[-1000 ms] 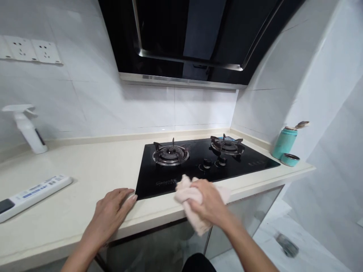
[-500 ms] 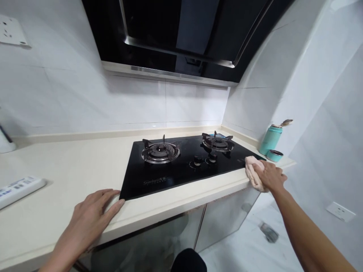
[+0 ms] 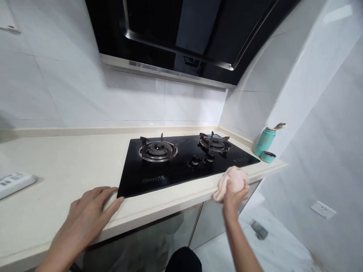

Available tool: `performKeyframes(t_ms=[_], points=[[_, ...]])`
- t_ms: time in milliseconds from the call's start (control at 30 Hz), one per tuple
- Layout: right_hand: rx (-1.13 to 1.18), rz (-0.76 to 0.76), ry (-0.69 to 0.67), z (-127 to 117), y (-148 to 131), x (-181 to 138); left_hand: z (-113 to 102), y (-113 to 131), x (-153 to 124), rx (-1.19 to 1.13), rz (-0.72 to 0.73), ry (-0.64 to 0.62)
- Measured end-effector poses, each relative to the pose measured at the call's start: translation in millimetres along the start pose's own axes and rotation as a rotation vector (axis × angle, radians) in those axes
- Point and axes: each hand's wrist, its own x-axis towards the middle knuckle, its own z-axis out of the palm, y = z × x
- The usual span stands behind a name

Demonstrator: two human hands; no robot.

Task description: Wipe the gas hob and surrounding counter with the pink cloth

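Note:
My right hand grips a pale pink folded cloth at the front edge of the cream countertop, just before the black gas stove. The cloth appears raised a little, its underside turned partly outward. My left hand rests on the counter with fingers stretched out, thumb and fingertips touching the stove's front left corner. On the stove are a left burner, a right burner and two black knobs between them.
A turquoise jar with a spoon-like handle sticking out stands right of the stove, beside a small turquoise lid. A white power strip lies at left. The black range hood overhangs the stove.
My right hand has moved left along the counter's front edge with the cloth and turned it. My left hand stays at the stove's corner. The view has shifted slightly.

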Motion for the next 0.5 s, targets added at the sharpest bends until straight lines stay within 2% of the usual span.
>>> performKeyframes(t_ms=[67,133,200,267,367,500], points=[[0.083,0.033,0.027,13,-14,-67,-1,1,-1,-0.008,-0.009,-0.014],[0.177,-0.001,-0.025,21,-22,-131,-3,1,-2,-0.016,-0.015,-0.022],[0.268,-0.097,-0.084,24,-20,-181,-4,1,-1,-0.016,-0.015,-0.023],[0.310,-0.318,-0.156,25,-10,-212,-3,0,0,-0.009,-0.010,-0.018],[0.310,-0.740,-0.251,27,9,-219,0,-4,3,0.010,0.009,0.006],[0.267,-1.125,-0.348,30,22,-177,8,-15,6,0.044,0.024,0.062]])
